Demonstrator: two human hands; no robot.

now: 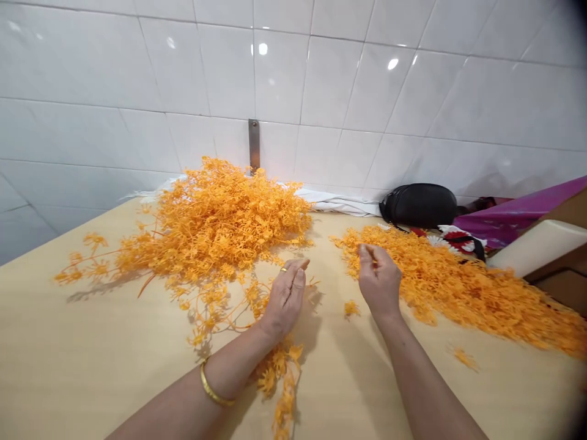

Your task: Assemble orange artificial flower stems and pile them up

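My left hand (285, 299) hangs over the light wooden tabletop (114, 342), its fingertips pinched together with nothing visible between them. A loose heap of orange flower sprays (220, 220) lies just beyond it, with thin stems straying towards the wrist. More sprigs (279, 373) lie under my left forearm. To the right, my right hand (378, 281) pinches a thin orange flower stem (372, 259) between thumb and fingers. It sits at the near edge of a second orange flower pile (458, 293). A small loose sprig (351, 308) lies between my hands.
White glazed tiles (275, 73) rise behind the table, with a metal strip (254, 145) fixed on them. A white cloth (334, 203), a black bag (418, 205), a red-and-white patterned cloth (458, 239) and a magenta sheet (518, 214) lie along the back.
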